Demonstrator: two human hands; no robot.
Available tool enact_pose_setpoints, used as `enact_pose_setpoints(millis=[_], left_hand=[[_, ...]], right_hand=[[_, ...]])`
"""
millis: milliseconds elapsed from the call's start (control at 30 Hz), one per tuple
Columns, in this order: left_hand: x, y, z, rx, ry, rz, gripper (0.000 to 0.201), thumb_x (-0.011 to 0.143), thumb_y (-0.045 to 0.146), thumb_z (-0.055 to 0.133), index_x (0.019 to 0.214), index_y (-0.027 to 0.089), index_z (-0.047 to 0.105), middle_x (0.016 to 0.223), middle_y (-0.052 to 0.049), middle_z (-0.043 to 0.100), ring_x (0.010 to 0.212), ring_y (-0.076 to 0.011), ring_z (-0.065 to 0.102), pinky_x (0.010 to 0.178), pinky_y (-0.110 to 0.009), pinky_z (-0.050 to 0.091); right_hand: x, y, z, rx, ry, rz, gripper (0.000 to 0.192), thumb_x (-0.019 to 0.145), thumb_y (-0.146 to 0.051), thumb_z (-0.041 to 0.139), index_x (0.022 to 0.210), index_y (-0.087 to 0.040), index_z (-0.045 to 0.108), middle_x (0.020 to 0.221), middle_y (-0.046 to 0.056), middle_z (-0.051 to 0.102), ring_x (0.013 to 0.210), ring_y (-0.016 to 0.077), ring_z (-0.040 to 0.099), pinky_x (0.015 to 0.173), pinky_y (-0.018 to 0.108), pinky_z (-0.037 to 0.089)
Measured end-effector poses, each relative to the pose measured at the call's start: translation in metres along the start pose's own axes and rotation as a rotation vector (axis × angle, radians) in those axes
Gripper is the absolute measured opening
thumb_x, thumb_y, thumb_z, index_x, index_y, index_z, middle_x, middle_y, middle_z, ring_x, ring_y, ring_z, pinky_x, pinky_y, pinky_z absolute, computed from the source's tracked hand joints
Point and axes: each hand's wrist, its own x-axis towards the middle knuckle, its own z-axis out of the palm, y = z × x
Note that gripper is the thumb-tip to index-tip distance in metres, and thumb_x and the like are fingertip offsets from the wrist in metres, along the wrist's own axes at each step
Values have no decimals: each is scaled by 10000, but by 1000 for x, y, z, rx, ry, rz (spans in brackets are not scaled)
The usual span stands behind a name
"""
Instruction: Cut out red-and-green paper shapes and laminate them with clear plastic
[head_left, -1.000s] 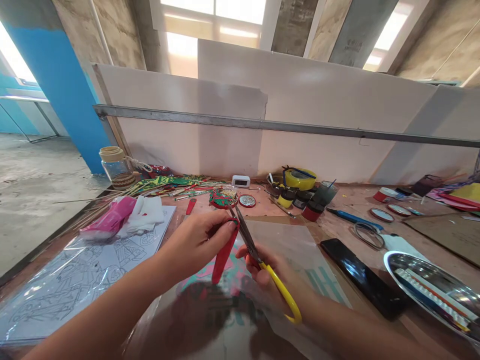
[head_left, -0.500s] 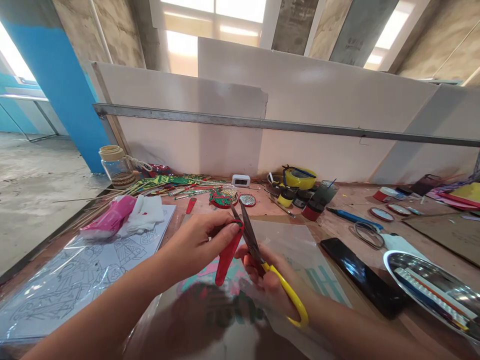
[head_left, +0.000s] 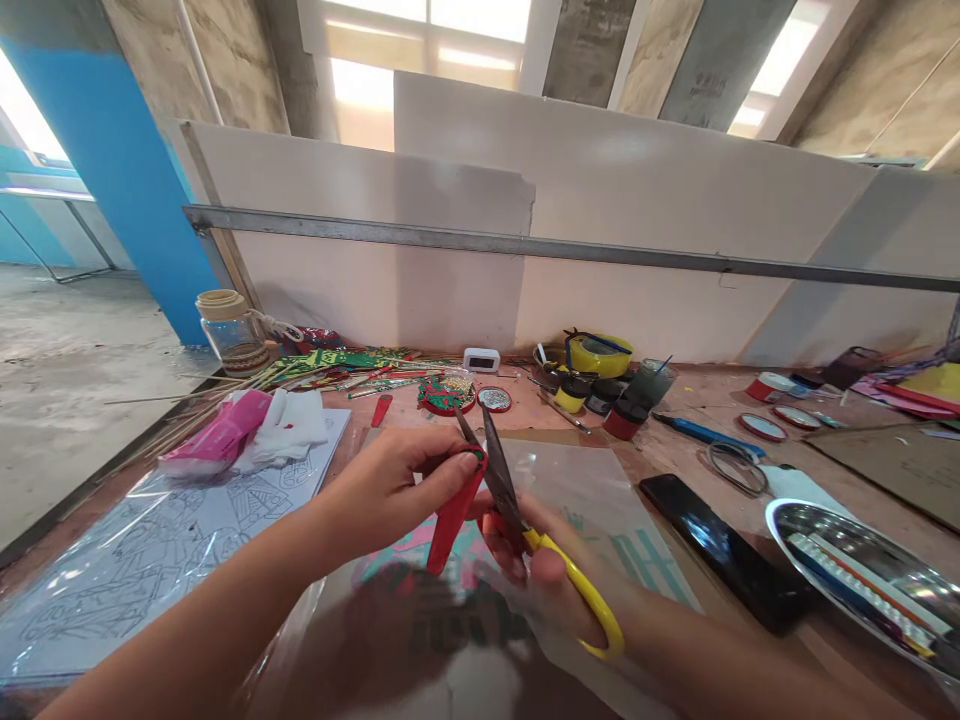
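My left hand pinches a flat red strip at its upper end, between thumb and fingers; a bit of green shows by the thumb tip. The strip hangs down, narrowing toward its lower end. My right hand is closed around a pair of scissors with yellow handles. Its dark blades stand apart and point up and away, right beside the strip's top. Whether a blade touches the strip I cannot tell. Below both hands lies a clear plastic sheet over pink and green lettering.
At left, a pink tissue pack lies on line drawings under plastic. Behind are a glass jar, green and red strips, sequin dishes and paint jars. A phone and metal tray are at right.
The scissors have shifted slightly and their blades are a little wider apart. The red strip has turned a little in my left hand, which stays in nearly the same place.
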Motion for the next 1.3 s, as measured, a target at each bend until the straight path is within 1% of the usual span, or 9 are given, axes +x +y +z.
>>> enact_pose_setpoints(millis=[133, 300, 433, 600, 733, 867, 967, 1167, 1300], left_hand=[[0, 3, 1, 8, 3, 1, 307, 955, 244, 417, 672, 179, 516, 574, 43, 438, 553, -98, 381, 517, -218, 324], [-1, 4, 2, 17, 5, 15, 315, 960, 235, 419, 667, 174, 517, 595, 46, 448, 554, -90, 387, 523, -216, 324], [-1, 2, 2, 25, -7, 17, 309, 966, 235, 413, 692, 171, 540, 608, 47, 459, 562, -89, 393, 528, -216, 325], [0, 2, 0, 69, -13, 15, 320, 959, 230, 416, 659, 174, 512, 583, 53, 431, 549, -88, 369, 519, -218, 308], [0, 4, -3, 76, -32, 17, 294, 951, 221, 409, 707, 168, 565, 584, 50, 448, 548, -90, 370, 511, -217, 306], [0, 4, -7, 82, -67, 16, 283, 958, 225, 415, 747, 159, 591, 595, 49, 471, 562, -89, 390, 522, -212, 319], [-1, 3, -10, 94, -85, 9, 290, 970, 235, 424, 742, 158, 585, 595, 50, 476, 572, -87, 404, 528, -207, 322], [-4, 3, -16, 117, -124, -5, 315, 984, 257, 429, 699, 165, 529, 597, 54, 462, 560, -80, 400, 520, -201, 322], [-5, 2, -17, 129, -129, -2, 313, 985, 259, 436, 703, 164, 535, 604, 50, 477, 565, -79, 410, 525, -200, 327]], right_hand=[[2, 3, -1, 22, 10, 6, 816, 664, -868, 614, 1225, -275, 601, 842, 5, 445, 661, 147, 358, 539, 258, 307], [1, 3, 1, 61, 15, -10, 774, 690, -845, 620, 1196, -260, 610, 840, 0, 445, 656, 135, 348, 544, 245, 320], [0, -4, 0, -3, 18, -2, 782, 716, -850, 585, 1208, -243, 613, 841, 11, 447, 690, 152, 378, 533, 245, 323], [3, -16, -1, -112, -32, 15, 802, 708, -886, 525, 1154, -226, 620, 806, -3, 440, 624, 133, 345, 503, 248, 320], [5, -21, -2, -161, -21, 7, 817, 704, -903, 496, 1122, -214, 632, 790, -5, 446, 626, 130, 358, 515, 249, 308], [5, -16, -5, -195, -9, -7, 802, 714, -887, 521, 1124, -208, 642, 787, -2, 477, 652, 136, 404, 565, 264, 310], [5, -10, -8, -185, -2, -5, 780, 714, -870, 553, 1122, -211, 643, 788, -1, 492, 653, 137, 417, 584, 276, 323], [6, -4, -10, -107, -25, 14, 691, 728, -792, 650, 1109, -215, 639, 765, -7, 495, 646, 136, 416, 561, 273, 310], [7, -8, -8, -101, -25, 15, 740, 687, -828, 643, 1079, -201, 649, 728, -20, 481, 618, 126, 393, 543, 264, 300]])
